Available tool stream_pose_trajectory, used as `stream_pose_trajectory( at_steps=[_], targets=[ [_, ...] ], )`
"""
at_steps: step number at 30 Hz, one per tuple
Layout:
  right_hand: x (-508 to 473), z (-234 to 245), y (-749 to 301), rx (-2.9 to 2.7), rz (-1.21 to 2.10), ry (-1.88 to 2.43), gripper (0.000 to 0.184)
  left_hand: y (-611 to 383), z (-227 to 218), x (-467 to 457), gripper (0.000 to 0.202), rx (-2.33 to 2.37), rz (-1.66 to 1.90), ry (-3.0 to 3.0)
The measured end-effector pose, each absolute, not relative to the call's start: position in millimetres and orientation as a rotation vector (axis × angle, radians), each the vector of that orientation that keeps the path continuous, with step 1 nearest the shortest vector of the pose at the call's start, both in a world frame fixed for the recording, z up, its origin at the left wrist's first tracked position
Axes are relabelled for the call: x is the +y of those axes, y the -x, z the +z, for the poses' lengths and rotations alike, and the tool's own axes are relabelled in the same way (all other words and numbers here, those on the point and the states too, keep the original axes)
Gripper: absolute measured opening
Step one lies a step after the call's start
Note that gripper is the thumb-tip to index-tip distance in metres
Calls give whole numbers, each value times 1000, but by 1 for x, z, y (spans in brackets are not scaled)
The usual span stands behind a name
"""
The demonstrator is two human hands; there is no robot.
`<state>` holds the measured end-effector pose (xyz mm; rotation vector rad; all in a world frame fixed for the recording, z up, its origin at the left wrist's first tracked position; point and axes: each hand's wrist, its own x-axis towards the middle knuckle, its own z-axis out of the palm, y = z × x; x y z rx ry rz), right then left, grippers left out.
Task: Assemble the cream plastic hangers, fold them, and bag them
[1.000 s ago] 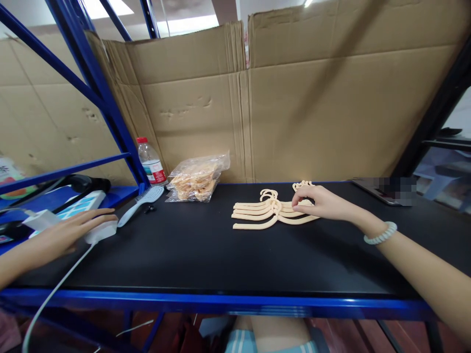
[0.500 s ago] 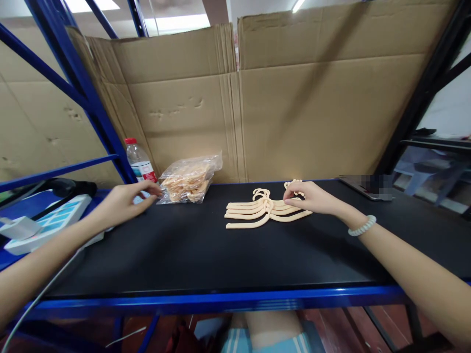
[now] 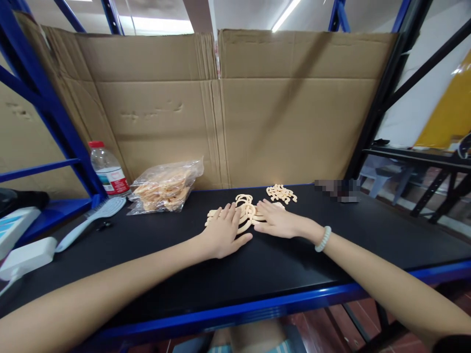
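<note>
Several cream plastic hangers [image 3: 250, 212] lie grouped on the black tabletop [image 3: 191, 274], their hooks pointing toward the cardboard. My left hand [image 3: 225, 230] rests flat over the left arms of the hangers, fingers stretched out and thumb apart. Over the right arms lies my right hand [image 3: 275, 219], also flat with fingers extended. Both palms hide much of the hangers, whose middle shows between the hands. Behind my right hand sits a small pile of cream curved pieces [image 3: 281, 193].
Cardboard panels [image 3: 294, 122] stand along the back edge. To the left are a clear bag of cream pieces [image 3: 162, 189], a red-capped bottle [image 3: 108, 169], a pale blue hairbrush [image 3: 91, 220] and a white plug [image 3: 29, 257]. A blurred-out item [image 3: 338, 190] lies at the back right.
My left hand has moved from beside the bag onto the hangers. My right hand has opened from a curled shape and flattened onto them. The view has shifted to the right.
</note>
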<state>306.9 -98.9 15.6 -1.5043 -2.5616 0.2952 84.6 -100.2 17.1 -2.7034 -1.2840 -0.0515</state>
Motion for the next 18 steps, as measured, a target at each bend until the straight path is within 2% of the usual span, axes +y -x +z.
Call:
stream_pose_trajectory(
  at_steps=[5, 10, 14, 18],
  targets=[
    [-81, -4, -299, -2548, 166, 1505, 83, -82, 8, -68, 67, -1309, -116, 2737],
    [-65, -7, -299, -2413, 82, 1332, 71, -75, 12, -53, 62, -1261, -242, 2705],
    [-62, 4, -311, -2365, -29, 1169, 46, -67, 12, -61, 55, -1125, -457, 2671],
    [-53, 20, -340, -2230, -105, 1227, 28, -56, 10, -70, 38, -1011, -615, 2716]
  ],
)
